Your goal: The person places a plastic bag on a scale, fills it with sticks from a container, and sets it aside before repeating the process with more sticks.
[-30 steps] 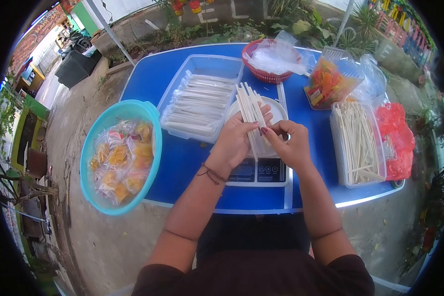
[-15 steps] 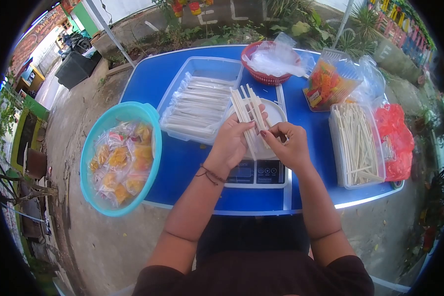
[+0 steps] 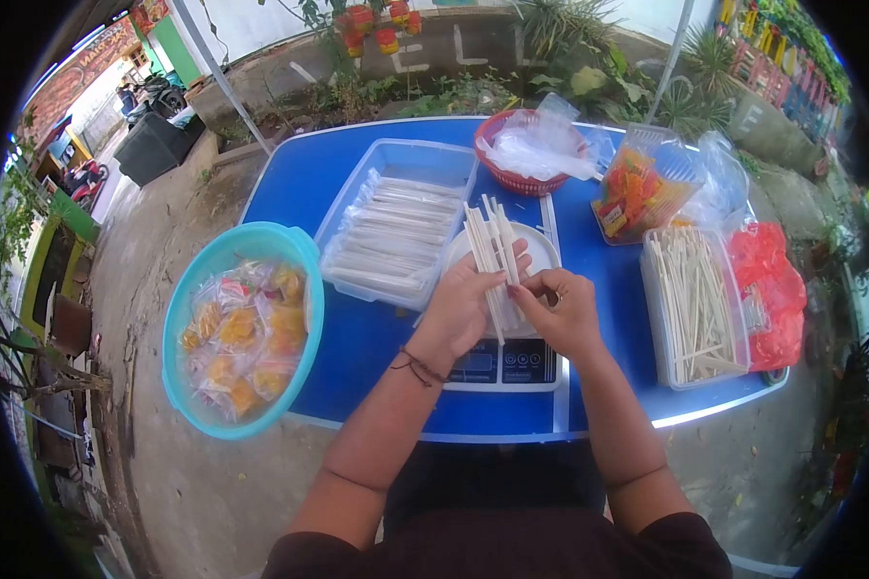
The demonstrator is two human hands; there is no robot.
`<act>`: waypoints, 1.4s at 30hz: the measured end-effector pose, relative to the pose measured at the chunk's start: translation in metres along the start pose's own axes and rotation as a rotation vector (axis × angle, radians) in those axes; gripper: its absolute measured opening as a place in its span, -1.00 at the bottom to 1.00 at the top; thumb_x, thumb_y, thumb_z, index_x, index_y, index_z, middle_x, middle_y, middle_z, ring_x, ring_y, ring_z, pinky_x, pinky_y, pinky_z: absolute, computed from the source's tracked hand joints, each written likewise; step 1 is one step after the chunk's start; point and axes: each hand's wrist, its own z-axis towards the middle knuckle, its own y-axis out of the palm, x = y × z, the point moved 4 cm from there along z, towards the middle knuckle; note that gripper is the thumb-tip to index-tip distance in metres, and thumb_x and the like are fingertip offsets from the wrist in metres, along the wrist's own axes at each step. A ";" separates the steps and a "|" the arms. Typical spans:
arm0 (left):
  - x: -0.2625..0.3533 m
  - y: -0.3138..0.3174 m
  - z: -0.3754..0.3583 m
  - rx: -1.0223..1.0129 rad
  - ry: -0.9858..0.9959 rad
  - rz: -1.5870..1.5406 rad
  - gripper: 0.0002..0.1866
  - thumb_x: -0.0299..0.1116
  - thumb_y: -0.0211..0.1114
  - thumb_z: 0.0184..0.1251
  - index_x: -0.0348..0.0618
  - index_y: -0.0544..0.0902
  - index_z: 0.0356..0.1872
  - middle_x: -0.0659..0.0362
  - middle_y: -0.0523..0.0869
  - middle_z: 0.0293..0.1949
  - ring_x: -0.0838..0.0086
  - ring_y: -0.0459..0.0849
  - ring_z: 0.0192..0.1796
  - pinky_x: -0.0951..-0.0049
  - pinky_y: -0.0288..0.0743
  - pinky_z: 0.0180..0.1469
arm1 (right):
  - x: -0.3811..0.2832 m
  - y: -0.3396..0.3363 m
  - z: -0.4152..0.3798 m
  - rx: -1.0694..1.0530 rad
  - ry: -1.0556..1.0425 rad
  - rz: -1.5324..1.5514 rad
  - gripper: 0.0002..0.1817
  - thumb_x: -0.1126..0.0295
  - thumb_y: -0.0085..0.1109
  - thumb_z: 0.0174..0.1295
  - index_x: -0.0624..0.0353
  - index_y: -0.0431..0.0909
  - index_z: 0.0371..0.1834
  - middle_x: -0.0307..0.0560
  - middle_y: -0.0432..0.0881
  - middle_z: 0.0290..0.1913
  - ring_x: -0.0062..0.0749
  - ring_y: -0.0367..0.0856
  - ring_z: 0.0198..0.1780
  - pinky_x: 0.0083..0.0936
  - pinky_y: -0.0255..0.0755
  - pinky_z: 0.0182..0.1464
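Observation:
My left hand is wrapped round a small bundle of thin pale sticks, which stand up tilted above the fingers. On the right side of this bundle, my right hand pinches at the sticks with thumb and forefinger. Below both hands lies a white kitchen scale with a round plate and a black button panel. A clear plastic box at the right holds many loose sticks of the same kind. Rows of sticks in clear plastic sleeves fill another clear box at the left.
A turquoise basin with bagged yellow-orange snacks stands at the left edge of the blue table. Behind the scale is a red basket of plastic bags. A clear basket of orange packets and a red plastic bag stand at the right.
The whole view has shifted, with the table lower in the picture. Both hands keep hold of the sticks, and the fingers have moved only slightly.

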 end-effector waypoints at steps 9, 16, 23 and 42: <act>0.002 -0.003 0.000 0.013 0.026 -0.048 -0.42 -0.74 -0.07 0.35 -0.39 0.17 0.42 -0.12 0.38 0.37 0.18 0.44 0.39 0.27 0.41 0.43 | -0.001 -0.006 0.001 -0.007 0.018 -0.028 -0.80 0.36 0.39 0.03 0.30 0.68 -0.48 -0.04 0.64 -0.54 -0.44 0.51 -0.56 -0.50 0.33 -0.46; 0.011 -0.011 0.003 0.108 0.113 -0.089 -0.45 -0.75 -0.09 0.37 -0.40 0.18 0.40 -0.15 0.35 0.38 0.13 0.43 0.39 0.27 0.38 0.46 | 0.000 -0.019 0.007 0.001 0.021 -0.088 -0.81 0.36 0.39 0.01 0.30 0.67 -0.51 -0.09 0.65 -0.54 -0.49 0.48 -0.56 -0.52 0.31 -0.47; 0.013 -0.014 0.002 0.116 0.124 -0.102 -0.47 -0.73 -0.08 0.39 -0.41 0.18 0.40 -0.14 0.36 0.37 0.12 0.47 0.36 0.28 0.43 0.43 | 0.001 -0.023 0.006 0.011 -0.034 -0.090 -0.81 0.38 0.37 0.01 0.30 0.65 -0.52 -0.08 0.63 -0.55 -0.47 0.49 -0.54 -0.52 0.32 -0.45; 0.006 -0.007 -0.001 0.111 -0.055 -0.127 -0.59 -0.49 -0.14 0.58 -0.29 0.16 0.37 -0.08 0.47 0.21 0.13 0.52 0.30 0.16 0.57 0.28 | -0.010 -0.017 0.002 0.189 -0.228 -0.615 -0.83 0.26 0.38 0.01 0.04 0.59 -0.45 -0.25 0.56 -0.41 -0.29 0.46 -0.27 -0.31 0.18 -0.17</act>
